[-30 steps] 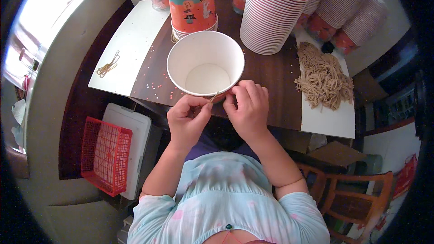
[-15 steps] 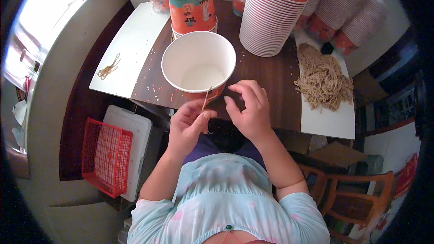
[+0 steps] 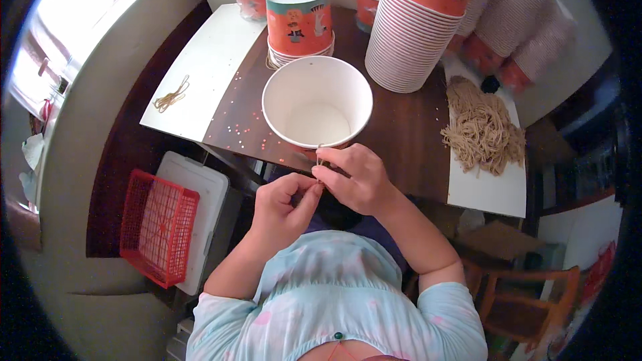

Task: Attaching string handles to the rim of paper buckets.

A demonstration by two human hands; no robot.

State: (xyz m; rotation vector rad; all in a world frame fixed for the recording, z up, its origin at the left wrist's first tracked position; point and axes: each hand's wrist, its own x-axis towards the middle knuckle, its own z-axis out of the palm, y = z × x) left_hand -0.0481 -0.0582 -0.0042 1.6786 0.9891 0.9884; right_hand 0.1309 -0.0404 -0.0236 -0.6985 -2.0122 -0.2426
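An open white paper bucket [image 3: 281,103] stands at the table's near side, its mouth facing up. A thin tan cord [image 3: 319,154] hangs at its near rim. My left hand [image 3: 284,202] is closed just below the rim, thumb and forefinger pinched on the cord's lower part. From the right, my right hand [image 3: 359,179] meets it, with thumb and fingertips closing around the cord close under the rim. The cord's far end is hidden by my fingers. A small hole shows in the bucket's far wall.
Behind stands an upturned orange bucket [image 3: 297,27]; right of it rises a tall stack of nested buckets [image 3: 409,40]. A heap of tan cords [image 3: 483,124] lies at right, a few cords [image 3: 172,95] at left. A red basket [image 3: 159,227] is below left.
My right hand has come in left and down from beside the rim to the cord, near my left hand. My left hand has dropped slightly. The whole view has shifted a little.
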